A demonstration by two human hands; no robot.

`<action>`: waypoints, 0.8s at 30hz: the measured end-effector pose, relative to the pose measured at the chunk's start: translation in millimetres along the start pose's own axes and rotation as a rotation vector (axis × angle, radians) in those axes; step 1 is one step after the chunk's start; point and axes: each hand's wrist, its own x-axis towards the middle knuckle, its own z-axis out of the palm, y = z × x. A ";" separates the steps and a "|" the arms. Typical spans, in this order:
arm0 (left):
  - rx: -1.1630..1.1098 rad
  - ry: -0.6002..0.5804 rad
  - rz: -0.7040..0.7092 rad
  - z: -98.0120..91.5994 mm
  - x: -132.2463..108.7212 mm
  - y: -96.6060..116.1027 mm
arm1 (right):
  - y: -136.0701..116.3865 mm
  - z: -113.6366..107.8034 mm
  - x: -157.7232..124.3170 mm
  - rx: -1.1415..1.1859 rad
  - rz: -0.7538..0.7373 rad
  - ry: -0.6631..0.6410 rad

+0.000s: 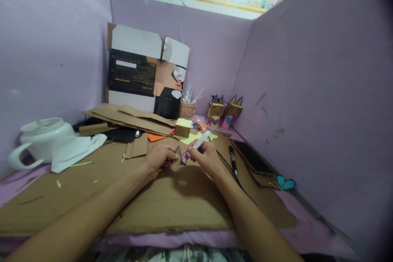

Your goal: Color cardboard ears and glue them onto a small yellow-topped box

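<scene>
My left hand (161,159) pinches a small cardboard piece (177,159) with pointed, ear-like tips edged in purple. In my right hand (206,156) is a white marker (202,140), its purple tip end down at the right side of the piece. Both hands are close together above the brown cardboard sheet (172,204) that covers the table. Just behind them stands a small box (183,127) with a pale yellow top. Fingers hide part of the small piece, and I cannot tell whether the marker's tip touches it.
A white teapot (49,137) and crumpled white tissue (78,151) are at left. Flattened cardboard (132,118) lies behind. At right are a black pen (233,159), a dark phone (253,157), a cable and a blue heart (285,182). Cardboard animal figures (217,109) stand in the back corner.
</scene>
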 end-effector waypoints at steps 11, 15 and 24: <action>0.018 -0.016 -0.006 0.6 -1.3 1.7 | 5.0 -3.6 3.0 0.067 -0.042 0.087; 0.022 -0.043 -0.001 1.1 -3.0 2.6 | 5.6 -1.5 3.9 0.123 -0.078 0.118; 0.026 -0.070 -0.008 0.2 -3.8 2.5 | 3.9 0.4 2.9 0.134 -0.112 0.123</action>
